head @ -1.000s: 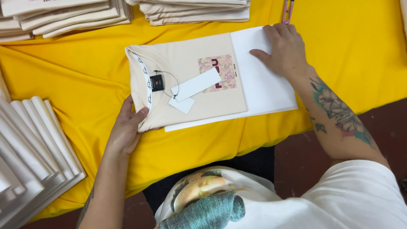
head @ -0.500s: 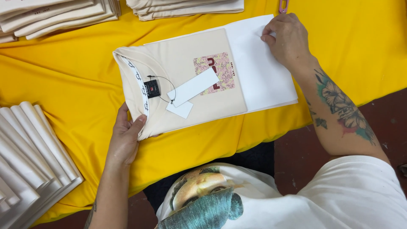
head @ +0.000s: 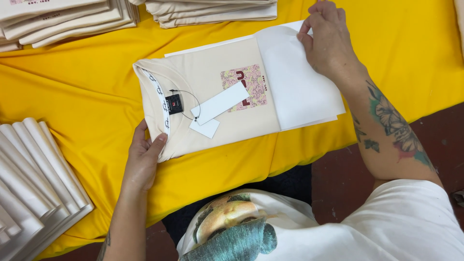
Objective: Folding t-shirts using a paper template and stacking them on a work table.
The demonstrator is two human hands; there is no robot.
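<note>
1. Cream cotton folded shirt (head: 208,104), rectangular, lies flat on the yellow cloth (head: 72,96) in my head view.
2. Left hand (head: 143,159) rests open at its near corner.
3. Right hand (head: 328,41) pinches the white sheet (head: 299,92) edge.
4. Folded stacks (head: 63,19) crowd the far edge.

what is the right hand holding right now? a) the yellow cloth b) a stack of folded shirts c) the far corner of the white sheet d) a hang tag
c: the right hand pinches the far corner of the white sheet that lies over one end of the folded cream shirt, while the left hand rests at the shirt's collar end.
</note>
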